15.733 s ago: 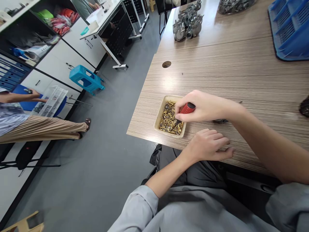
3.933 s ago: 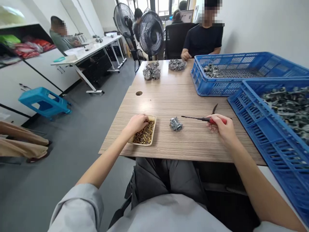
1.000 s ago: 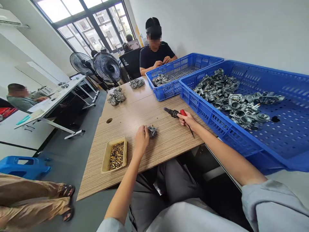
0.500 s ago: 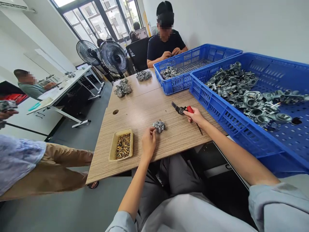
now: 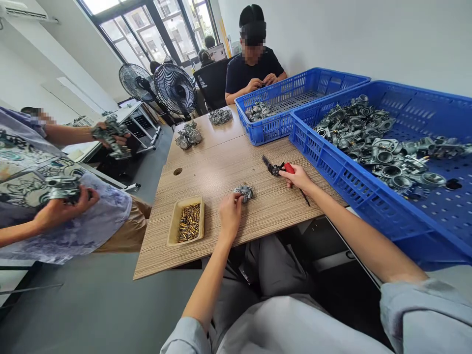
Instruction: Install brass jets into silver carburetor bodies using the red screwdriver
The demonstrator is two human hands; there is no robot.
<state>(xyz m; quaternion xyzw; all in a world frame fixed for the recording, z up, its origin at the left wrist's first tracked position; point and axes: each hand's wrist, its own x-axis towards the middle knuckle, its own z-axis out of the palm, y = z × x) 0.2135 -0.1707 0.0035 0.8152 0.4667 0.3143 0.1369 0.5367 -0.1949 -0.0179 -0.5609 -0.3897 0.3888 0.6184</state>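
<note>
My left hand (image 5: 230, 214) pinches the left side of a small grey metal carburetor (image 5: 246, 191), which rests on the table. In my right hand (image 5: 299, 178) is a screwdriver (image 5: 289, 168) with a red handle, its dark shaft sticking out below the hand toward the table's near edge. Just left of that hand lies a black wristwatch (image 5: 272, 167) with its strap stretched out. A cream tray (image 5: 171, 231) of small brass parts (image 5: 189, 222) stands to the left of my left hand.
Blue crates (image 5: 332, 160) with many carburetors stand along the right. More carburetors (image 5: 189, 136) are piled at the table's far left. A co-worker (image 5: 254, 69) sits across. Another person (image 5: 99, 206) stands at the left edge, carburetors in both hands. Fans (image 5: 176, 91) stand behind.
The person at the left has come further into view, now showing carburetors in both hands. My left hand has shifted slightly on the carburetor; my right hand stays nearly still with the screwdriver.
</note>
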